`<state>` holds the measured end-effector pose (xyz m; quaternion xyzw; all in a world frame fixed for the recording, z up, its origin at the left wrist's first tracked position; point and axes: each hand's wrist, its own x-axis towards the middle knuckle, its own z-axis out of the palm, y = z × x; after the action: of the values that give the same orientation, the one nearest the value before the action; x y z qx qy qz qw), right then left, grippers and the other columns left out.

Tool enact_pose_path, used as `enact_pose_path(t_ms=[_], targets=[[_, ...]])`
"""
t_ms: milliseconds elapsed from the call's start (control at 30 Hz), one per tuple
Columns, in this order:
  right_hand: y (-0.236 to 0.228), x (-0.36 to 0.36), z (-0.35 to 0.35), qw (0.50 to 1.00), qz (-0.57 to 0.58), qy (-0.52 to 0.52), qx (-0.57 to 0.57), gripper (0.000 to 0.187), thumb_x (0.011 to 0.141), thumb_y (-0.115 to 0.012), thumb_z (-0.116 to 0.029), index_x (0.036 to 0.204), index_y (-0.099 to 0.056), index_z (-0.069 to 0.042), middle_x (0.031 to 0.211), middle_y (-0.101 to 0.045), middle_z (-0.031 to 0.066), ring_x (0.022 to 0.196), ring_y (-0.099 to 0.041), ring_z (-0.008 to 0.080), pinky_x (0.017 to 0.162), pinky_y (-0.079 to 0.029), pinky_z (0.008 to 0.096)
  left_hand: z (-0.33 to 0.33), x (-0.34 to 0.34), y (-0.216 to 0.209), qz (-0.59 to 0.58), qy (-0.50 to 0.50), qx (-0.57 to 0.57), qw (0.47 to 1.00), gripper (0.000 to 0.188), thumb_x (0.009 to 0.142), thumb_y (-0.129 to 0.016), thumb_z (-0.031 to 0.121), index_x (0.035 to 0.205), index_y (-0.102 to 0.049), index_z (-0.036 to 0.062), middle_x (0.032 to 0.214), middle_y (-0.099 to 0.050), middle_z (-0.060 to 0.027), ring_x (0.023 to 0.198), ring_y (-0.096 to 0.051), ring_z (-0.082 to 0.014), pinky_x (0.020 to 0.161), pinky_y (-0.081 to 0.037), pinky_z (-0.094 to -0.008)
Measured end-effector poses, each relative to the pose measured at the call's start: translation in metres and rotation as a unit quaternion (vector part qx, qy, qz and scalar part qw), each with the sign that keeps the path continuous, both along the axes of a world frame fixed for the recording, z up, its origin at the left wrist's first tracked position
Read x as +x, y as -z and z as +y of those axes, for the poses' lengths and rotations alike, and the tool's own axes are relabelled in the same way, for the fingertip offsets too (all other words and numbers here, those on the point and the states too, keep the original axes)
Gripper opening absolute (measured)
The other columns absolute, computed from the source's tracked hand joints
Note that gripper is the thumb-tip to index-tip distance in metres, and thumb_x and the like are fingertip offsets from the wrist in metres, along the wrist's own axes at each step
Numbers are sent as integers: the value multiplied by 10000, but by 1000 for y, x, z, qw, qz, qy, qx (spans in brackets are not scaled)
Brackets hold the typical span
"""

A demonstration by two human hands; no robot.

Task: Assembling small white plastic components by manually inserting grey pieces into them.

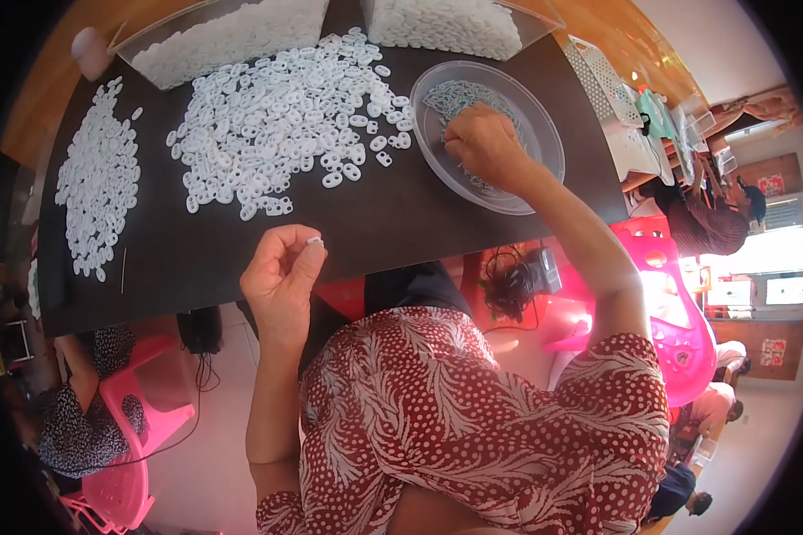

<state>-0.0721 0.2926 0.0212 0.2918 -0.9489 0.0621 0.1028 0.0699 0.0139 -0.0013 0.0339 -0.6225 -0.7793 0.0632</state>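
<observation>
Near the table's front edge, my left hand (281, 276) is closed, pinching a small white plastic piece (315, 241) between thumb and forefinger. My right hand (486, 147) reaches into a round clear plastic tray (544, 134) at the right. Its fingers are bent together at the small grey metal pins or screws (455, 93) lying there; whatever its fingertips hold is hidden. Left of the tray spreads a big pile of white oval plastic pieces with holes (268, 120). At the far left lies a second pile of similar white pieces (101, 183).
Two clear bins full of white pieces, the left bin (241, 40) and the right bin (446, 25), stand at the back. A thin stick (123, 270) lies near the left edge. Pink chairs (138, 419) flank the dark table (375, 234). Other people sit farther off.
</observation>
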Motion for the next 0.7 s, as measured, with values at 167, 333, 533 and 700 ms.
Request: enact_pose_path(t_ms=[167,333,533,700], targets=[[2,0,-5,1000,4,-5,-16,34,709,-601,-67,697,-615,-38,764,-620,138,799,-581,338,716,-471,433,0,2,1,0,-12,9,1000,96,848,-650,63,912,-606,6,766,-579,4,652,-480,-43,602,-387,-169],[10,3,4,997,40,-38,-57,37,728,-608,-65,745,-576,-55,755,-594,105,796,-557,315,683,-444,415,0,1,0,-11,-13,6,1000,100,848,-650,70,915,-608,9,767,-580,5,652,-474,-44,601,-384,-169],[-4,2,5,991,63,-68,-96,48,750,-607,-29,784,-614,-61,747,-571,89,771,-538,296,675,-437,398,-5,1,2,-14,1,20,1000,92,849,-636,21,927,-595,-3,824,-578,7,732,-516,-49,669,-419,-179],[-2,-2,-1,992,76,-100,-25,98,697,-604,-6,771,-613,-69,742,-550,82,777,-522,285,673,-436,388,-6,3,3,-10,-2,27,1000,88,846,-634,11,924,-595,-3,825,-577,11,736,-517,-49,674,-421,-180]])
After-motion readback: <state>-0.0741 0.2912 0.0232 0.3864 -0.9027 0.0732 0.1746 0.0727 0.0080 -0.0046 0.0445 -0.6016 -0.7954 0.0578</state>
